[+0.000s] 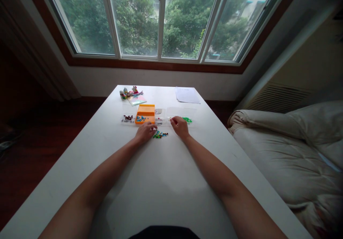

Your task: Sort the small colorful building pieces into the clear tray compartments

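A small heap of mixed coloured pieces [160, 134] lies on the white table [160, 181]. My left hand [145, 131] rests at the heap's left side, just in front of an orange box [146, 109] with blue pieces [140, 118] in its front part; its fingers are curled, and whether they hold a piece cannot be made out. To the right, my right hand [179, 126] is pinched over a clear tray, with something too small to name at its fingertips. Green pieces [187, 120] lie just beyond it. Dark brown pieces [128, 118] are left of the orange box.
Small figurines [125, 93] and a pale card [137, 100] are at the table's back left. White paper sheets [187, 95] lie at the back right. A cushioned sofa [268, 153] stands right of the table, and a window is beyond.
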{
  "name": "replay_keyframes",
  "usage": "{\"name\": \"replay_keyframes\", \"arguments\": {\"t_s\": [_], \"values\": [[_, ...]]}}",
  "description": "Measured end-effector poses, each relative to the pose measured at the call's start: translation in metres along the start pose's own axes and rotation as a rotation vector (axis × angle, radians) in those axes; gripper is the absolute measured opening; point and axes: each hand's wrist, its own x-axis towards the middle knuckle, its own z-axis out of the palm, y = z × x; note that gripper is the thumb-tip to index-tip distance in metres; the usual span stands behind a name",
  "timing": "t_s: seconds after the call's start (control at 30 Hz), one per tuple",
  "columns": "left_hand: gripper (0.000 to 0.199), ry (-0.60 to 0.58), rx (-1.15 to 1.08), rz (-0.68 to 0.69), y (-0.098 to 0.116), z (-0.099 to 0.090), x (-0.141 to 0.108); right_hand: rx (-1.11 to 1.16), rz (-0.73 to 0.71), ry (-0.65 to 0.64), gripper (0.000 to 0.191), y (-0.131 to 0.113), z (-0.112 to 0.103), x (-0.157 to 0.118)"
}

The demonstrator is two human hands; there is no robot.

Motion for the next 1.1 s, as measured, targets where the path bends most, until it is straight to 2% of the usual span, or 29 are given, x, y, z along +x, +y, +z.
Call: {"name": "replay_keyframes", "arguments": {"t_s": [0.17,0.3,0.53,0.67,0.77,0.9,1.1], "values": [[0.012,-0.006,0.008,0.005,0.002,-0.002,-0.001,0.026,-0.131,-0.224,0.021,-0.013,0.007,-0.006],[0.013,0.003,-0.006,0.011,0.002,-0.002,-0.001,0.03,-0.17,-0.313,0.022,-0.014,0.01,-0.008],[0.011,0.006,-0.008,0.049,0.002,-0.001,-0.001,0.023,-0.182,-0.328,0.022,-0.013,0.011,-0.007],[0.011,0.047,-0.023,0.05,0.006,0.0,0.0,0.049,-0.198,-0.332,0.017,-0.016,0.012,-0.008],[0.012,0.066,-0.071,0.055,0.009,-0.001,0.001,0.08,-0.232,-0.351,0.009,-0.021,0.014,-0.008],[0.014,0.07,-0.131,0.036,0.011,-0.001,0.002,0.096,-0.293,-0.374,0.008,-0.028,0.016,-0.01],[0.016,0.057,-0.168,-0.008,0.013,-0.001,0.003,0.078,-0.248,-0.352,0.008,-0.03,0.011,-0.007]]}}
